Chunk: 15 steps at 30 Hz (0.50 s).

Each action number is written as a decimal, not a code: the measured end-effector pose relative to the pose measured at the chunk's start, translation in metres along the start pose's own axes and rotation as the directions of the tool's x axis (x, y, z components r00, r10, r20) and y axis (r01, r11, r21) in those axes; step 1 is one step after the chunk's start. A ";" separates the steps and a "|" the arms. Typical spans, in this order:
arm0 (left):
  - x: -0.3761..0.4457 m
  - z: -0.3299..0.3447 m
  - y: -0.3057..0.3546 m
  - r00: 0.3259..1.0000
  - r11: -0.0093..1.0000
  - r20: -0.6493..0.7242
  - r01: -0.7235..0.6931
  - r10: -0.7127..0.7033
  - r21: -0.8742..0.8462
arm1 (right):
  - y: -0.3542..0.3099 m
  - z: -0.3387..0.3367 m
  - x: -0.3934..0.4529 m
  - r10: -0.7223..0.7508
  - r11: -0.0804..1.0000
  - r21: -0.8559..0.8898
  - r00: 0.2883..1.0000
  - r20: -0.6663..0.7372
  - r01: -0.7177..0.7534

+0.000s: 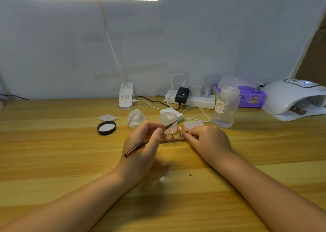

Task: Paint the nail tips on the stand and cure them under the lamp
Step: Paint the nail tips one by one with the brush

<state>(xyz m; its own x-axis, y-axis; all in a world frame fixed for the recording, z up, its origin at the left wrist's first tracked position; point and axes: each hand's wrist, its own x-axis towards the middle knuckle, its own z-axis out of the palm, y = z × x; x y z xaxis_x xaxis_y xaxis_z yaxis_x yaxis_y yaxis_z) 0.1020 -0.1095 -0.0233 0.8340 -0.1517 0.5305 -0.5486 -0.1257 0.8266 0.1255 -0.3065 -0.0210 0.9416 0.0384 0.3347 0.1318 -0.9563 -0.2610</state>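
Observation:
A small stand [173, 140] with several pink nail tips [179, 128] on pegs sits on the wooden table between my hands. My left hand [142, 143] grips a thin brown-handled brush [135, 148], its dark tip pointing up and right over the left end of the stand. My right hand [208, 140] pinches the right end of the stand with curled fingers. The white curing lamp [292, 97] stands at the far right, its display lit, well apart from the stand.
Behind the stand are a small clear jar [168, 119], its black lid [106, 127], a crumpled tissue [135, 118], cotton pads [107, 117], a clear liquid bottle [225, 104], a power strip [190, 99], a purple tissue pack [252, 97] and a desk lamp base [125, 97].

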 end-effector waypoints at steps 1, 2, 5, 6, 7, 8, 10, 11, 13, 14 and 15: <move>0.000 0.000 0.000 1.000 1.000 0.000 -0.006 0.006 0.001 | 0.000 -0.001 0.000 -0.010 1.000 -0.005 1.000 0.001 0.010; 0.000 0.000 0.000 1.000 1.000 0.000 -0.011 0.011 -0.001 | -0.001 -0.001 -0.001 -0.022 1.000 -0.014 1.000 0.002 0.022; -0.001 0.000 0.001 1.000 1.000 0.001 -0.013 0.013 -0.006 | -0.002 0.000 -0.004 -0.050 0.999 0.011 0.998 -0.039 0.051; 0.000 0.000 0.000 1.000 1.000 0.000 -0.011 0.011 -0.009 | -0.002 0.000 -0.005 -0.049 0.997 0.049 0.996 -0.077 0.053; 0.000 0.000 0.000 1.000 1.000 -0.002 -0.009 0.009 -0.013 | -0.002 0.001 -0.006 -0.040 0.994 0.096 0.991 -0.125 0.053; 0.000 0.000 0.000 1.000 1.000 -0.003 -0.008 0.008 -0.016 | -0.002 0.001 -0.007 -0.028 0.989 0.141 0.985 -0.170 0.053; 0.000 0.000 0.001 1.000 1.000 -0.006 -0.013 0.013 -0.023 | -0.002 0.001 -0.008 -0.025 0.973 0.216 0.970 -0.241 0.079; 0.000 0.000 0.002 1.000 1.000 -0.006 -0.017 0.017 -0.020 | -0.002 0.001 -0.009 -0.032 0.961 0.257 0.962 -0.272 0.105; 0.000 0.000 0.001 1.000 1.000 -0.004 -0.015 0.015 -0.013 | -0.003 0.001 -0.010 -0.029 0.925 0.352 0.950 -0.312 0.144; 0.000 0.000 0.001 1.000 1.000 -0.005 -0.012 0.012 -0.011 | -0.003 0.001 -0.010 -0.023 0.905 0.397 0.947 -0.322 0.156; 0.000 0.000 0.002 1.000 1.000 -0.006 -0.014 0.013 -0.008 | -0.003 0.001 -0.010 -0.017 0.883 0.439 0.945 -0.327 0.167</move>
<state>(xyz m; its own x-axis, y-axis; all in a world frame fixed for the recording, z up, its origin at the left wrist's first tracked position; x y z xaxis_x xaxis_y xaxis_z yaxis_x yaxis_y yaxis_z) 0.1008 -0.1100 -0.0219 0.8269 -0.1477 0.5427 -0.5593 -0.1156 0.8208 0.1162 -0.3032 -0.0247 0.7862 -0.0426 0.6165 0.4097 -0.7109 -0.5716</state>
